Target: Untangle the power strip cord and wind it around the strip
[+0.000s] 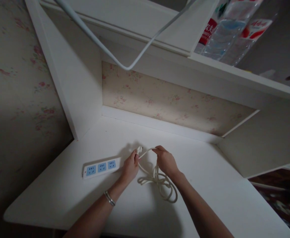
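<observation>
The right end of the power strip (101, 167) is covered by the left hand (130, 168), and the base of the plug (139, 149) is masked by its fingers. Part of the cord (157, 180) is hidden behind the right hand (166, 162). Both forearms (201, 208) and the near right corner of the counter (125, 211) are cut off by the bottom edge. The bottles (227, 36) and the bent tube (128, 68) are cropped at the top. The objects (281, 201) at lower right are blurred beyond naming.

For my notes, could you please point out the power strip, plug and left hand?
Power strip (102, 167): head view, middle socket.
Plug (139, 150): head view, white body.
Left hand (130, 166): head view, its back.
</observation>
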A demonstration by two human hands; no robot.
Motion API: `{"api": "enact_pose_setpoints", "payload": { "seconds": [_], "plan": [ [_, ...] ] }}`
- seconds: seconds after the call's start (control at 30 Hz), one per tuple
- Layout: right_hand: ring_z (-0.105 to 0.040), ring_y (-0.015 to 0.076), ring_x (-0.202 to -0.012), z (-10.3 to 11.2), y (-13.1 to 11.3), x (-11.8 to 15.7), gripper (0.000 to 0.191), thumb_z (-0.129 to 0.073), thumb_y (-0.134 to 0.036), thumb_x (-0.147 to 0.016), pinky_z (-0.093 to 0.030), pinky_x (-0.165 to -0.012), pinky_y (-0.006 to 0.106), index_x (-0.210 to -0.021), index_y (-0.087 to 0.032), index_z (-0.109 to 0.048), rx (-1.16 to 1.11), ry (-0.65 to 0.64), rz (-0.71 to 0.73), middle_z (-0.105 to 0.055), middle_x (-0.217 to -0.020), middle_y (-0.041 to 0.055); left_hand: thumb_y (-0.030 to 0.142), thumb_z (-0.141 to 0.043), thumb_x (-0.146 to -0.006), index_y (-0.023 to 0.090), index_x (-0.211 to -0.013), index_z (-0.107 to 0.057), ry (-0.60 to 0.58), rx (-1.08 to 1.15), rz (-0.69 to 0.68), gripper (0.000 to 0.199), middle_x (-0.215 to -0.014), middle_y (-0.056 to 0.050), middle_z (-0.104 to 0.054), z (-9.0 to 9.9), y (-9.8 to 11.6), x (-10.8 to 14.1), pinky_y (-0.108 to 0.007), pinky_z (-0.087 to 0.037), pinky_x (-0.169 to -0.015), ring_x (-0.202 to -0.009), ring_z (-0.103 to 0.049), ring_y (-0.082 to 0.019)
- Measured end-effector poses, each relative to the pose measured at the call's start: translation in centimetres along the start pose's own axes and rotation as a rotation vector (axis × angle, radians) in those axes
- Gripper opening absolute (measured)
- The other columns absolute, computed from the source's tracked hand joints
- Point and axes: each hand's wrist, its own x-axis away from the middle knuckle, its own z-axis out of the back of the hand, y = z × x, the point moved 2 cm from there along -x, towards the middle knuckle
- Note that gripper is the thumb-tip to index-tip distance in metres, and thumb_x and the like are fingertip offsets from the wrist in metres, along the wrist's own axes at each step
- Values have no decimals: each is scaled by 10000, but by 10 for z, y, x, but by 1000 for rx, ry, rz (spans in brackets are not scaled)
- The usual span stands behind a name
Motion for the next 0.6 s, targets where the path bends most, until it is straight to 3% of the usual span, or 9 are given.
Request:
{"api": "enact_pose_setpoints", "payload": {
  "seconds": [0.1, 0.23, 0.37, 0.47, 0.6],
  "plan": [
    [-578, 194, -1039, 3, -5, 5, 490, -391, -35, -832, -430, -898, 291, -1191, -276, -622, -14, 68, 108, -572, -1256, 52, 304, -412, -917, 152, -1271, -520, 31, -122, -1, 400, -1146, -147, -658, -1, -3, 0, -345, -453, -911, -1035, -630, -233],
    [-545, 187, -1088, 2, -9, -2, 418, -381, -75, -878, -420, -941, 297, -1147, -252, -648, -140, 103, 138, -554, -1251, 72, 350, -349, -944, 144, -1237, -554, -65, -248, -77, 412, -1225, -150, -618, -1, 2, 4, -382, -383, -1009, -1147, -565, -244],
    [-590, 164, -964, -7, -9, -17, 276, -498, -253, -894, -461, -863, 284, -1120, -202, -647, -393, 2, 161, -566, -1173, 90, 389, -388, -930, 188, -1200, -542, -142, -309, -125, 370, -1113, -110, -656, 3, 10, 9, -354, -436, -894, -1010, -615, -229],
    [-600, 156, -828, -12, -6, -22, 403, -657, -404, -780, -482, -737, 280, -1116, -184, -641, -493, -147, 103, -575, -1097, 87, 311, -356, -938, 209, -1024, -591, -132, -314, -132, 270, -969, -75, -679, 6, 13, 10, -306, -437, -795, -883, -629, -197],
    [-590, 175, -820, -14, -5, -21, 546, -771, -441, -627, -469, -717, 287, -1097, -187, -658, -571, -257, -14, -594, -1046, 68, 344, -300, -956, 203, -842, -573, -87, -248, -109, 328, -792, -38, -647, 5, 12, 9, -275, -406, -699, -741, -593, -168]
  ]
}}
